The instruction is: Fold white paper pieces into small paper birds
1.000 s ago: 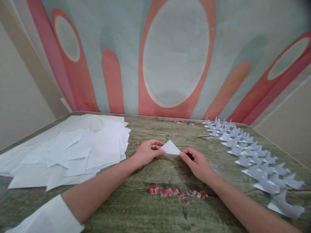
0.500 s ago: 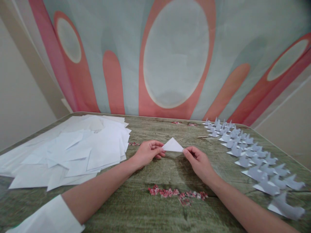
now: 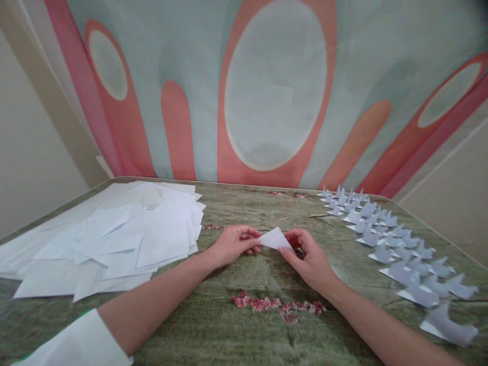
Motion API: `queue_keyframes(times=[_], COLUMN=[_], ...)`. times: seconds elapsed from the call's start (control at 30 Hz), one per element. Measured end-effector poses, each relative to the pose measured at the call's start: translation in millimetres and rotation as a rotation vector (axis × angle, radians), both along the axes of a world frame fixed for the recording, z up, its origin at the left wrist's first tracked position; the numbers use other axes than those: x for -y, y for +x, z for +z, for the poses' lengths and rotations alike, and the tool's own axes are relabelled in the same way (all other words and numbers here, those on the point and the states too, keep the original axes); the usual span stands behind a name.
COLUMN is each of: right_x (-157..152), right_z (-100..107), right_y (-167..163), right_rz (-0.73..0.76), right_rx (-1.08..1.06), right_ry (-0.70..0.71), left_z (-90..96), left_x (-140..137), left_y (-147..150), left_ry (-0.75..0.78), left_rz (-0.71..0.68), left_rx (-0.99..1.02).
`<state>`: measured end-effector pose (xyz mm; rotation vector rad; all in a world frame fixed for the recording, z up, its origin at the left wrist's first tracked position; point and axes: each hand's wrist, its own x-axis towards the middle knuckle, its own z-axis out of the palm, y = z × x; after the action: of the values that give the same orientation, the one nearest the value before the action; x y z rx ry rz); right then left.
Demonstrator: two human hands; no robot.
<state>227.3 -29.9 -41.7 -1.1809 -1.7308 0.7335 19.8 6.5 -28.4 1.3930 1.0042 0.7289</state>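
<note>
Wood-grain worktop (image 3: 206,330) runs back to a coral-and-grey backdrop (image 3: 204,101). Watching remotely, I have a folded white paper triangle (image 3: 275,239) between both hands at centre. My left hand (image 3: 233,246) pinches its left corner, nearly closed; my right hand (image 3: 309,258), fingers curled, grips the right end with the thumb nearest me, probably to keep it steady. Loose paper sheets (image 3: 163,236) lie leftward, paper birds (image 3: 404,272) rightward in rows, likely keeping flat and folded pieces apart.
</note>
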Motion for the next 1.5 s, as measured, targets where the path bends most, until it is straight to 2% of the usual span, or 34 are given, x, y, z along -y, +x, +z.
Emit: queue_keyframes(times=[0.17,0.3,0.37,0.47,0.5,0.57,0.77,1.03,1.27,1.5], right_x=[0.9,1.4,2.1,3.8,4.7,6.5,9.8,10.9,7.5,0.8], right_z=[1.7,5.8,7.1,6.1,5.2,3.1,0.1,1.5,-2.6,-10.4], right_y=[-0.5,-0.8,-1.5,-3.2,-4.0,-5.5,-7.6,-7.2,-5.1,-0.3], right_rz=[0.005,0.057,0.087,0.127,0.141,0.164,0.183,0.146,0.133,0.059], right_rx=[0.075,0.138,0.17,0.208,0.229,0.287,0.464,0.42,0.391,0.452], right_ry=[0.002,0.082,0.131,0.17,0.183,0.21,0.257,0.239,0.207,0.281], left_z=[-2.0,-4.2,-1.9,5.8,8.6,12.8,13.1,6.6,1.1,0.0], left_x=[-1.6,-0.6,2.4,9.3,11.7,16.0,19.7,16.1,11.3,11.3], left_y=[-1.0,-0.3,0.0,0.2,0.3,0.9,2.9,0.4,-2.6,-2.5], left_ry=[0.036,0.119,0.306,0.746,0.832,0.913,0.923,0.909,0.871,0.799], left_rz=[-0.019,-0.027,0.026,0.114,0.128,0.124,0.045,0.023,0.056,0.064], left_rx=[-0.049,-0.077,-0.135,-0.273,-0.31,-0.365,-0.423,-0.434,-0.447,-0.43])
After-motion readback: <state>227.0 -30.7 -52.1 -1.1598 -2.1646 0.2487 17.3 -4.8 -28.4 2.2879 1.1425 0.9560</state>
